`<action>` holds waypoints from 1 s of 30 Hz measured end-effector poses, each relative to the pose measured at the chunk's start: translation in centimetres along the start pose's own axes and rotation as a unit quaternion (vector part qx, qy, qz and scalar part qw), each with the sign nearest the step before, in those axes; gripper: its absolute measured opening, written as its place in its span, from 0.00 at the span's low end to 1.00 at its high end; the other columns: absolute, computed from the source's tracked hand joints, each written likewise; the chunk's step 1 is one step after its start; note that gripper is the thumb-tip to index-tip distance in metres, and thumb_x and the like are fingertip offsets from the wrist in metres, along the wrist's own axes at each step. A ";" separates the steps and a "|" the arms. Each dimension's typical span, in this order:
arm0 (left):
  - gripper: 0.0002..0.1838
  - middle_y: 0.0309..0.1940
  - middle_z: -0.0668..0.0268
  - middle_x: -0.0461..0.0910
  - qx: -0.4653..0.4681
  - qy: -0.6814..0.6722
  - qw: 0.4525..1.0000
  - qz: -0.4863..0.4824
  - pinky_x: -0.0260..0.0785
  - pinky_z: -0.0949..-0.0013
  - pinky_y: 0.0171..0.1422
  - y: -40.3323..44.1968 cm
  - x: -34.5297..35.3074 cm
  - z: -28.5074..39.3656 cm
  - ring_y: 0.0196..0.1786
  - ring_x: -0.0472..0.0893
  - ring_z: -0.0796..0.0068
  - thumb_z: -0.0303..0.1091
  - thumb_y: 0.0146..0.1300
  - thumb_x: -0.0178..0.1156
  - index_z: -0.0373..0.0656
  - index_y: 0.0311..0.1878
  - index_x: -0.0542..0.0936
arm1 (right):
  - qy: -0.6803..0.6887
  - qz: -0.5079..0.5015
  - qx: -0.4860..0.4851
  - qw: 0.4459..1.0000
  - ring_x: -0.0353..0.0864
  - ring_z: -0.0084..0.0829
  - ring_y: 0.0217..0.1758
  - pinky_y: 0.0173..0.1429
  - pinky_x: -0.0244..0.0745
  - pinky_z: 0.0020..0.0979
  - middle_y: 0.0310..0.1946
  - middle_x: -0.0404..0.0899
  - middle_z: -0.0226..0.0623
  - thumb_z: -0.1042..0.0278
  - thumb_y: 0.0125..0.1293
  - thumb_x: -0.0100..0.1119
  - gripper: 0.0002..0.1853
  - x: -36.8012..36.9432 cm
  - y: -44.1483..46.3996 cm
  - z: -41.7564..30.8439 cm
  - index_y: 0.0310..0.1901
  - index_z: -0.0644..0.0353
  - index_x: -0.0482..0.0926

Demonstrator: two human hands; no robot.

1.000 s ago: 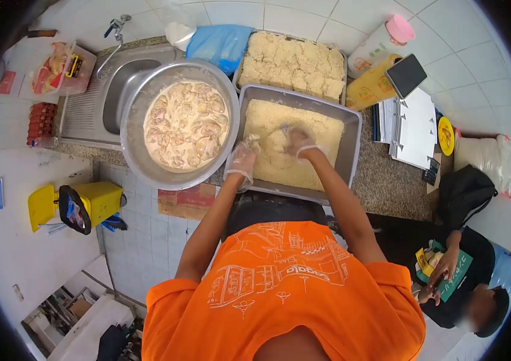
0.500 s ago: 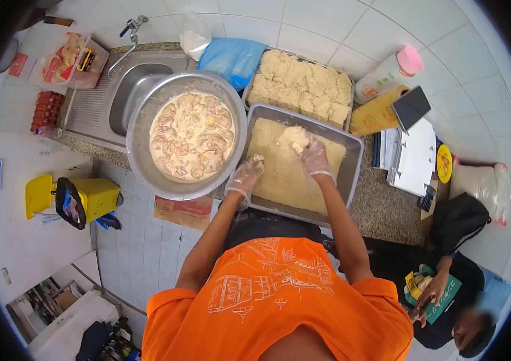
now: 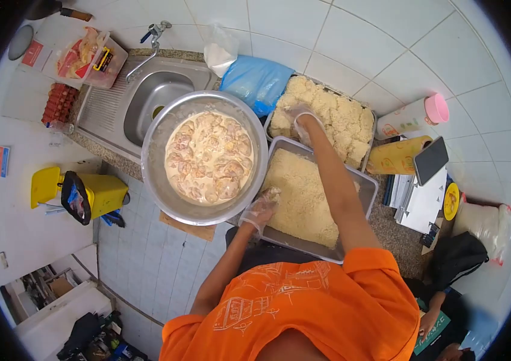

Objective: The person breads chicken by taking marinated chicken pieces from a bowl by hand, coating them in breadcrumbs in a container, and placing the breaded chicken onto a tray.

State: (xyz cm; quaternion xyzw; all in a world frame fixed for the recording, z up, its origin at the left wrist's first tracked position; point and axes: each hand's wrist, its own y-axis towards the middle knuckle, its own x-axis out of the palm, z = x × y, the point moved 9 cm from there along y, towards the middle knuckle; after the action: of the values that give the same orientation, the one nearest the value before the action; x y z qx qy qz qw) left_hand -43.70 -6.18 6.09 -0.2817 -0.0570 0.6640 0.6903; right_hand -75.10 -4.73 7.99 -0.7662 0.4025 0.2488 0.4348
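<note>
My left hand (image 3: 260, 209), in a clear plastic glove with clumped coating on its fingertips, hovers at the left side of a grey tub (image 3: 371, 188) of pale crumbs (image 3: 299, 195). Its fingers are loosely bent and no piece shows in them. My right hand (image 3: 305, 123), also gloved, reaches across the tub to the left part of a tray of crumb-coated pieces (image 3: 333, 114). Its fingers point down and are hidden, so whether it holds a piece cannot be seen. Left of the tub stands a large metal bowl (image 3: 152, 174) with chicken pieces (image 3: 210, 159) in pale batter.
Behind the bowl are a steel sink (image 3: 102, 120) and a blue plastic bag (image 3: 258, 81). A roll of film (image 3: 397, 157), a phone (image 3: 430, 161) and papers (image 3: 425, 198) stand to the right. Another person's hand (image 3: 429, 322) shows at lower right. A yellow bin (image 3: 102, 195) is at left.
My right hand has moved from the crumb tub up to the far tray. The coated piece beside it is gone from the tub. My left hand stays by the tub's left side.
</note>
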 end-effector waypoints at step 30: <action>0.18 0.41 0.57 0.80 0.013 -0.066 0.998 0.001 0.67 0.68 0.50 3.3 4.4 -0.4 0.43 0.78 0.65 0.36 0.62 0.51 0.43 0.54 0.75 | 0.052 0.025 -0.005 0.998 0.71 0.43 0.60 0.65 0.63 0.37 0.57 0.71 0.53 0.61 0.54 0.64 0.31 -0.7 -26.4 18.2 0.60 0.61 0.68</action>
State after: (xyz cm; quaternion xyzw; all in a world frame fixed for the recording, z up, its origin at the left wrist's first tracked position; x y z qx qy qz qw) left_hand -45.94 -2.31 2.91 -0.2285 -0.0939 0.6822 0.6882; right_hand -54.09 19.15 11.74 -0.7698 0.4423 0.2215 0.4033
